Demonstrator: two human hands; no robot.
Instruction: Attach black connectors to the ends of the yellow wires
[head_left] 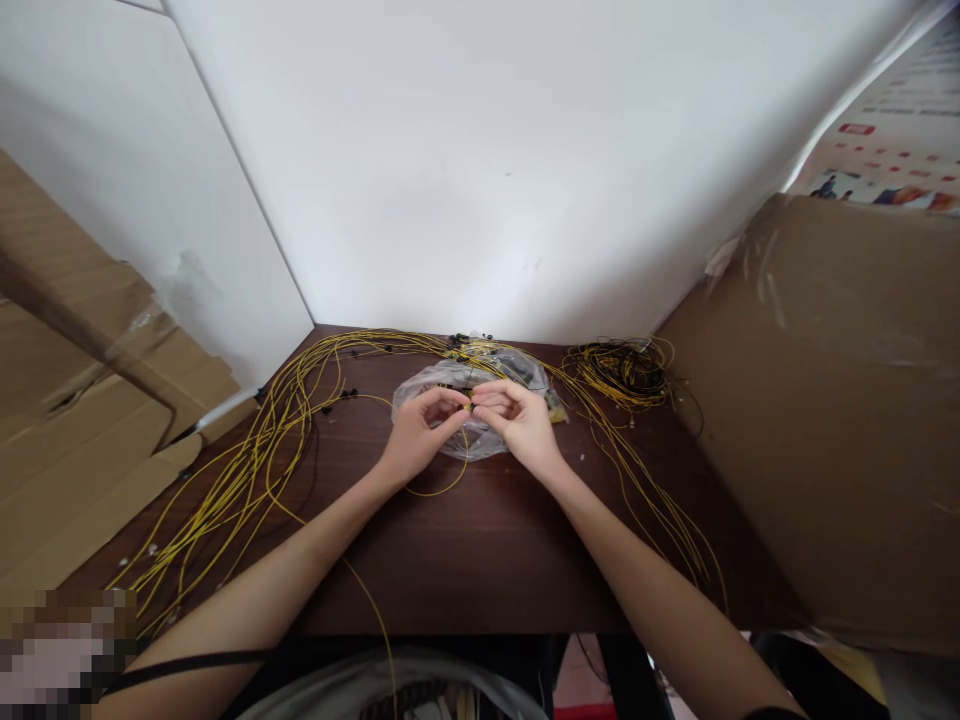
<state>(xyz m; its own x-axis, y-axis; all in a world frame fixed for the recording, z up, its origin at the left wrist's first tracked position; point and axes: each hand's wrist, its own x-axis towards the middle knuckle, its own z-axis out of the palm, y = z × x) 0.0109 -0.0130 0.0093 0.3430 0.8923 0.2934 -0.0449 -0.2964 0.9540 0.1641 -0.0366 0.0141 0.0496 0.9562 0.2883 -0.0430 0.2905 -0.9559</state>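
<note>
Both hands meet over a clear plastic bag (480,445) near the middle of the dark brown table. My left hand (421,432) pinches the end of a thin yellow wire (450,487), which loops down below the fingers. Opposite it, my right hand (523,422) has thumb and fingers pressed together on a small dark and yellow piece at the same spot; its details are too small to tell. Long yellow wires (259,470) with black ends spread over the left of the table, and more yellow wires (637,470) run down the right side.
A coiled bundle of yellow and black wire (626,375) lies at the back right. Cardboard stands at the left (82,400) and right (817,420), with a white panel (480,180) behind. Below the table's front edge is a plastic-lined container (345,690).
</note>
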